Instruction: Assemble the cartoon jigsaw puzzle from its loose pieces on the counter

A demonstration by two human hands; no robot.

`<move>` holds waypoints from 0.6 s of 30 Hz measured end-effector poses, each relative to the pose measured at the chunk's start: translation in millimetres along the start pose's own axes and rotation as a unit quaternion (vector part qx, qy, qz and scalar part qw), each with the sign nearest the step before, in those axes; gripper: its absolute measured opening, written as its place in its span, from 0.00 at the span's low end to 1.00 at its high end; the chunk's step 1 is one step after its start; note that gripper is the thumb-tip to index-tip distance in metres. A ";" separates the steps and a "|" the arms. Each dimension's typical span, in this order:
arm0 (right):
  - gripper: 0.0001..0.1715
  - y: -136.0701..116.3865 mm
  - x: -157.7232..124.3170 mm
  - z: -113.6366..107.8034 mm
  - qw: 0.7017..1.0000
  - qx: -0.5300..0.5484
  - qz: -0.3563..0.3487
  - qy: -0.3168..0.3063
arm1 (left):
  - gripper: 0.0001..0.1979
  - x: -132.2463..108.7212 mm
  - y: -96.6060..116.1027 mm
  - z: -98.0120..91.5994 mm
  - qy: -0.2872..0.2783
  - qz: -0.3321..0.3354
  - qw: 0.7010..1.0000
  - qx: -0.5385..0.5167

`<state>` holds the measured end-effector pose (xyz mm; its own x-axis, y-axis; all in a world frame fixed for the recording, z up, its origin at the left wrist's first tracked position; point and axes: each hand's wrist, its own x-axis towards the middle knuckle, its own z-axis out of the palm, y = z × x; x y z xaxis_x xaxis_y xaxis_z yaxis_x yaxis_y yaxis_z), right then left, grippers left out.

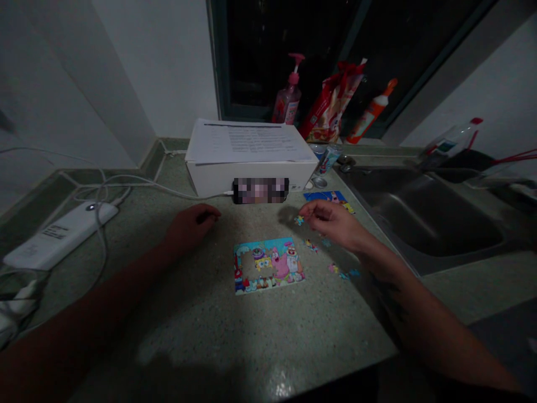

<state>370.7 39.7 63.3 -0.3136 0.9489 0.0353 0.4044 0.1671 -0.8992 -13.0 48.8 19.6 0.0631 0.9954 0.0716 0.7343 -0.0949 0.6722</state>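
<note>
A cartoon jigsaw puzzle (pixel 289 266), partly put together, lies flat on the counter in front of me, with a gap in its left and middle part showing bare counter. My right hand (pixel 331 221), above and right of it, pinches a small yellow and blue puzzle piece (pixel 299 220) between thumb and fingertips. Loose pieces (pixel 311 245) and further ones (pixel 344 273) lie right of the puzzle, under and near my right wrist. Up and left of the puzzle is my left hand (pixel 191 225), its fingers loosely curled together, with nothing visible in them.
A phone (pixel 260 191) on a cable leans against a white box (pixel 251 170) topped with printed paper (pixel 255 143). Behind my right hand lies a blue picture card (pixel 325 197), near a can (pixel 330 158). A power strip (pixel 62 232) sits left; a metal sink (pixel 419 212) is right.
</note>
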 end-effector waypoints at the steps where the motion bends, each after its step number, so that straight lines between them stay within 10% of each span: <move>1: 0.10 3.7 -2.9 -3.8 1.000 -0.003 0.008 0.006 | 0.15 0.2 0.2 0.0 0.000 0.000 1.000 0.002; 10: 0.05 14.0 -22.1 6.9 0.999 -0.020 0.030 0.026 | 0.16 -0.1 -3.6 2.4 0.015 0.010 1.000 0.006; 18: 0.06 -6.5 -31.9 71.4 0.996 0.089 0.013 0.023 | 0.13 -17.8 17.8 4.2 0.047 0.073 0.996 -0.031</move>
<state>316.8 -10.7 36.9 -0.2629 0.9644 0.0272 0.2515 0.0957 -0.9631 1.8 29.4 27.2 0.1008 0.9661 0.2376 0.6783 -0.2415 0.6939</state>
